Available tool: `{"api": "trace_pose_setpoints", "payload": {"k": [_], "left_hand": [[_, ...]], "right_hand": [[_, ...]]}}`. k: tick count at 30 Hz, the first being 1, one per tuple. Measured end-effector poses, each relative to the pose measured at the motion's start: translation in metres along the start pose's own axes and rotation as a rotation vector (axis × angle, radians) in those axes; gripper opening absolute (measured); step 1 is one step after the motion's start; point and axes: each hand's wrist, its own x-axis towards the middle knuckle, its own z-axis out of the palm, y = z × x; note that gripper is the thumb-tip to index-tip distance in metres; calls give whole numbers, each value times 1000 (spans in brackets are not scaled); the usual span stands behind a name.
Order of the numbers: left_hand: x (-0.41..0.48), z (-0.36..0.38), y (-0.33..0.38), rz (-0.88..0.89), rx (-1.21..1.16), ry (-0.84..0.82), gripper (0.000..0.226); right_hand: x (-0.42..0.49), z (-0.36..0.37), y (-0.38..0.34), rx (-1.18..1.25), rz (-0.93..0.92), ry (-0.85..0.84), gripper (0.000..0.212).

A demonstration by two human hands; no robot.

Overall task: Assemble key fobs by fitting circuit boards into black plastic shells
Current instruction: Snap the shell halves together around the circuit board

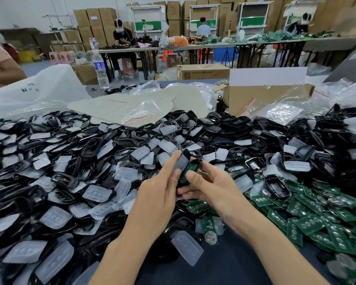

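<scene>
On the head view I am watching my left hand [158, 194] pinching a translucent button pad [182, 161] against the black shell [196, 163]. My right hand [206, 186] is curling round that shell, which is holding a green circuit board [190, 169]. Both thumbs are hiding the shell's lower end.

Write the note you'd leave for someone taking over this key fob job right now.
The left hand pinches a translucent button pad against the fob in progress.
The right hand cradles the black shell, thumb on its green circuit board.
Done: the board sits in the shell; whether fully seated I cannot tell.
Left: finish this fob, then work through the heap of shells and the circuit board pile at right.
</scene>
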Motion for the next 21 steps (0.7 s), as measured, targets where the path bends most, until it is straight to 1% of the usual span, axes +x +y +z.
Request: {"api": "trace_pose_setpoints", "payload": {"k": [2, 5, 7, 9, 12, 14, 17, 19, 21], "left_hand": [[-1, 0, 1, 29, -21, -41, 45], [-3, 0, 1, 64, -30, -94, 44], [-4, -1, 1, 50, -21, -141, 46], [-6, -1, 4, 65, 12, -184, 54], [-6, -1, 7, 89, 71, -218, 61], [-7, 1, 8, 95, 102, -208, 62], [-8, 1, 10, 98, 178, -120, 58], [-6, 1, 10, 105, 199, -55, 49], [-4, 1, 11, 147, 220, 12, 38]], "right_hand": [[0, 0, 1, -37, -4, 21, 30], [0, 1, 1, -50, 2, 61, 47], [0, 2, -1, -42, 2, 75, 46], [-1, 2, -4, -31, 4, 81, 42], [0, 2, -3, -10, 28, 105, 50], [0, 3, -4, 51, 32, 125, 49], [1, 5, -6, 231, 44, 164, 35], [1, 5, -6, 348, 63, 171, 26], [1, 4, -6, 424, 70, 171, 21]]}}
